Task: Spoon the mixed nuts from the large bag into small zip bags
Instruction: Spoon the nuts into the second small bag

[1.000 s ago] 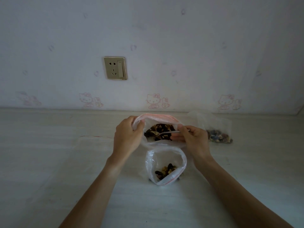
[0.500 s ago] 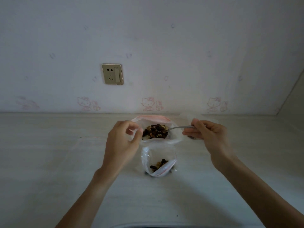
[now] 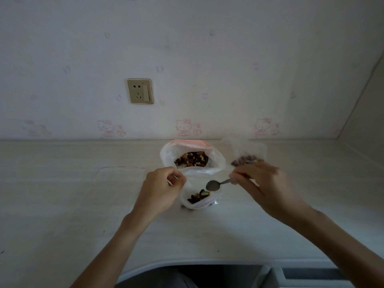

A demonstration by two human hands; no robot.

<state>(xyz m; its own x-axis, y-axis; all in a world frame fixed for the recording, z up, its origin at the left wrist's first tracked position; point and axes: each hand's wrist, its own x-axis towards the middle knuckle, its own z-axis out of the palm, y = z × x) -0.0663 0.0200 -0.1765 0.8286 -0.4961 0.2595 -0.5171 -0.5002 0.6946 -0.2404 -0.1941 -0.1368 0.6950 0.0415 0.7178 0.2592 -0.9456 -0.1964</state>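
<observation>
The left hand (image 3: 160,191) curls its fingers and pinches the rim of the small zip bag (image 3: 197,199), holding its mouth open mid-worktop. The right hand (image 3: 264,183) pinches the handle of the spoon (image 3: 214,185), whose bowl hangs over that mouth. The large bag (image 3: 192,156) of mixed nuts stands open near the worktop's back edge, just behind the small one.

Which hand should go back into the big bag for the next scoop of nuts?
Right. The right hand already holds the small metal spoon, apparently empty, near the large clear plastic bag, while the left hand pinches the small zip bag open.
</observation>
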